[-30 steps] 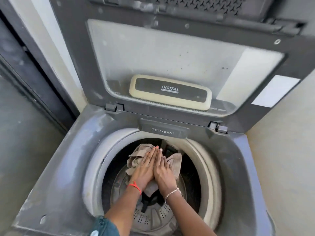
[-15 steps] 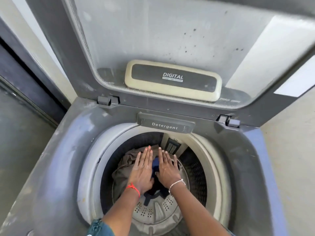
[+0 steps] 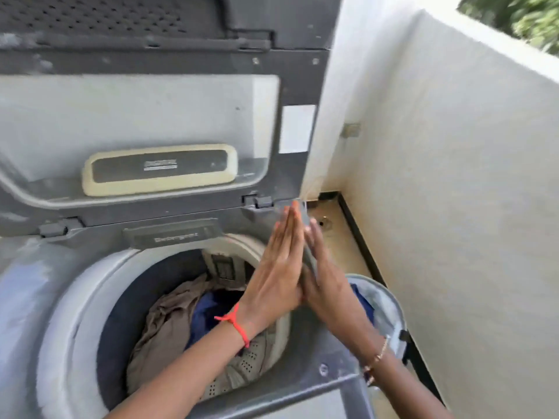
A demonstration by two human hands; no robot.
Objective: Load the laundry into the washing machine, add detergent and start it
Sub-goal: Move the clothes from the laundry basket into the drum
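Note:
The grey top-loading washing machine [image 3: 45, 291] stands with its lid [image 3: 136, 116] raised. In its drum lie a brown cloth [image 3: 169, 316] and a dark blue garment [image 3: 208, 306]. A drawer marked Detergent [image 3: 172, 234] sits shut at the drum's back rim. My left hand [image 3: 275, 279] and my right hand [image 3: 323, 285] are raised side by side over the machine's right rim, fingers straight, holding nothing. A grey laundry basket [image 3: 390, 309] with blue cloth [image 3: 361, 300] inside stands to the right of the machine, partly hidden by my right arm.
A white wall [image 3: 453, 176] runs close along the right side. A narrow strip of tiled floor [image 3: 338, 237] with a drain [image 3: 325, 223] lies between the wall and the machine. Greenery shows over the wall at the top right.
Both hands have lifted out of the drum and swung right, above the machine's right rim. The brown cloth and blue garment stay in the drum. The view has turned right, showing the basket.

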